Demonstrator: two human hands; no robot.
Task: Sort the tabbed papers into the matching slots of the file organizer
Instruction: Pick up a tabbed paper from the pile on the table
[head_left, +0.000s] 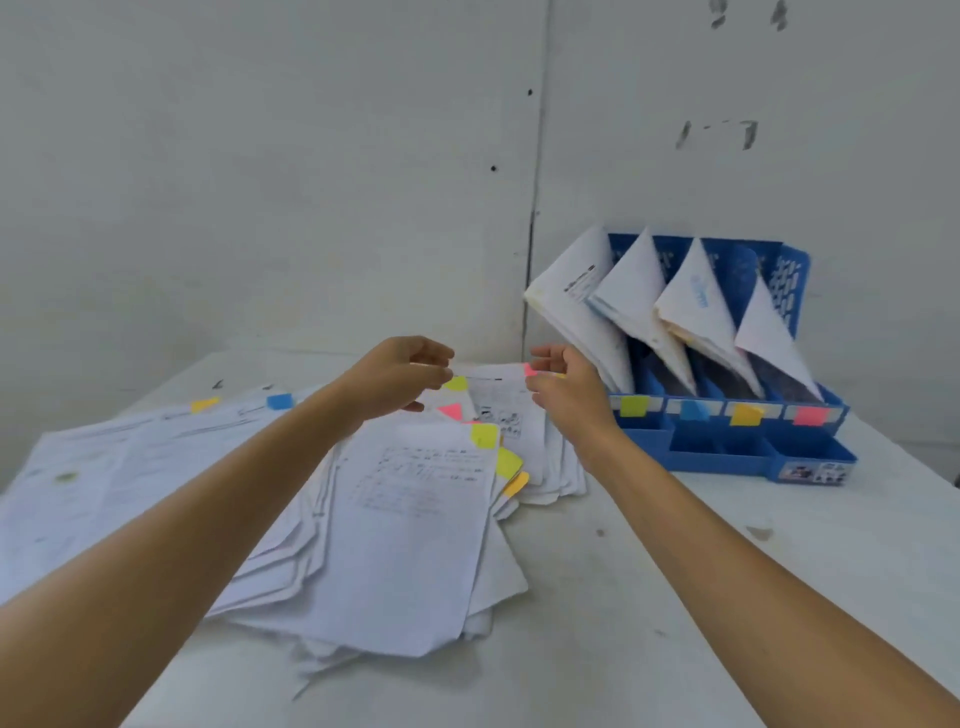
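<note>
A loose pile of white papers (405, 530) with coloured tabs covers the left and middle of the table. Tabs show in green (484, 435), yellow (509, 462), orange (517, 484), pink (451, 410) and blue (279, 401). The blue file organizer (727, 457) stands at the back right, its four slots labelled green (634, 405), blue (693, 409), orange (746, 414) and pink (810, 414). Each slot holds papers that lean left. My left hand (400, 376) hovers over the pile's far end, fingers loosely curled by a green tab (456, 383). My right hand (569, 392) is spread beside the green slot's papers (571, 306), holding nothing.
The white table (675, 597) meets grey walls in a corner just behind the organizer. Small front trays of the organizer (717, 444) face me. More papers with a yellow tab (203, 404) spread to the table's left edge.
</note>
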